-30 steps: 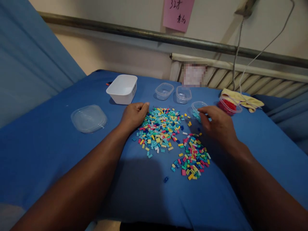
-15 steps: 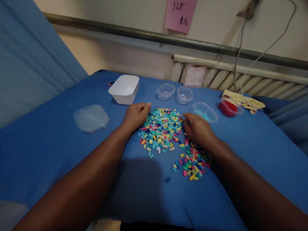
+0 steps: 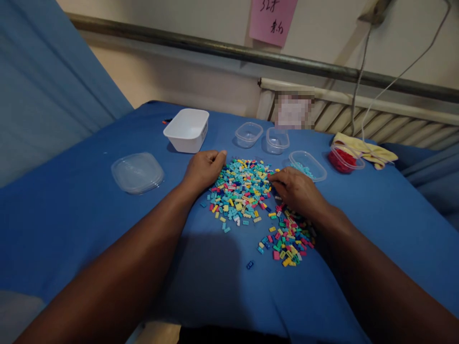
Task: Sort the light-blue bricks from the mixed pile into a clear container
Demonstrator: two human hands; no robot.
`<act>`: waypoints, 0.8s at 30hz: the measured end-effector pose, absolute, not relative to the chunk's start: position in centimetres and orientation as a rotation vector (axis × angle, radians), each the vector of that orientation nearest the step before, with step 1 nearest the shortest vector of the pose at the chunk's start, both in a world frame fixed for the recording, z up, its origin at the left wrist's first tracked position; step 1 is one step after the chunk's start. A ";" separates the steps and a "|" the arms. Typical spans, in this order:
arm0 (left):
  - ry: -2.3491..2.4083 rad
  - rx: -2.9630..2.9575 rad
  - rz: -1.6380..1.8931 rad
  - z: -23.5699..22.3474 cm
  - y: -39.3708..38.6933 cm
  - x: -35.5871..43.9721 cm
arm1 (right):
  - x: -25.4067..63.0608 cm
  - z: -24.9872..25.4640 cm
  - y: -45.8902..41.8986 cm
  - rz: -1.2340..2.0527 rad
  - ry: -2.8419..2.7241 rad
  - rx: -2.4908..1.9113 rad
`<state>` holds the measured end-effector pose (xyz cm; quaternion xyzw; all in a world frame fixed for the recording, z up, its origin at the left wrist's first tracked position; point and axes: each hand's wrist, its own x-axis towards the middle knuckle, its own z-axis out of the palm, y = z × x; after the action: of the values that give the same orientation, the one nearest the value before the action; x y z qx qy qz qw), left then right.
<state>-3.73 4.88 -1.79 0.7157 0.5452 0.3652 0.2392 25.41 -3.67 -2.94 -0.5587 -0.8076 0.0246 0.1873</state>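
A heap of small coloured bricks (image 3: 241, 190) lies in the middle of the blue table (image 3: 71, 215), with a smaller heap (image 3: 289, 236) to its right and nearer me. My left hand (image 3: 201, 169) rests at the big heap's left edge, fingers curled loosely, with nothing visibly in it. My right hand (image 3: 296, 188) lies at the heap's right edge, its fingertips pinched together among the bricks; what they hold is hidden. Just beyond it stands a clear oval tub (image 3: 307, 165) with a few light blue bricks inside.
A white tub (image 3: 186, 130) and two small clear tubs (image 3: 248, 134) (image 3: 277, 140) stand at the back. A clear lid (image 3: 136, 172) lies at the left. A tub of red bricks (image 3: 344, 159) and a yellow cloth (image 3: 366, 149) sit at the right. One blue brick (image 3: 249, 264) lies alone near me.
My right hand has come back from the oval tub to the right edge of the big heap. My left hand has stayed in place.
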 end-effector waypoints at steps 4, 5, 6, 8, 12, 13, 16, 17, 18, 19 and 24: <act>1.488 1.939 1.007 -1.8 4.9 -3.7 | 25.3 -3.0 -3.6 0.115 -2.245 -1.564; 1.491 1.939 1.007 -1.8 5.0 -3.7 | 25.4 -2.9 -3.7 0.117 -2.240 -1.554; 1.494 1.944 1.008 -1.8 5.0 -3.7 | 25.5 -2.7 -3.8 0.110 -2.228 -1.543; 1.497 1.963 1.007 -1.8 5.0 -3.8 | 25.9 -2.2 -4.0 0.059 -2.161 -1.522; 1.487 1.963 1.010 -1.9 5.1 -3.7 | 27.2 -1.1 -4.8 -0.089 -2.029 -1.500; 1.492 1.957 1.007 -1.9 5.1 -3.7 | 27.5 -1.0 -5.0 -0.106 -2.033 -1.507; 1.510 1.955 1.003 -2.0 5.2 -3.7 | 27.6 -1.4 -5.3 -0.095 -2.119 -1.542; 1.511 1.958 1.004 -2.0 5.2 -3.7 | 27.4 -1.6 -5.3 -0.084 -2.158 -1.560; 1.508 1.960 1.005 -2.0 5.3 -3.7 | 27.2 -1.9 -5.2 -0.073 -2.199 -1.583; 1.504 1.962 1.007 -2.0 5.3 -3.7 | 27.0 -2.1 -5.1 -0.061 -2.240 -1.607; 1.480 1.958 1.018 -2.1 5.3 -3.7 | 26.5 -2.4 -4.5 0.016 -2.395 -1.596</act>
<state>-3.71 5.25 -2.10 0.7153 0.5408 0.3720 0.2397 26.52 -4.48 -2.39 -0.5496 -0.8250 0.0055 0.1314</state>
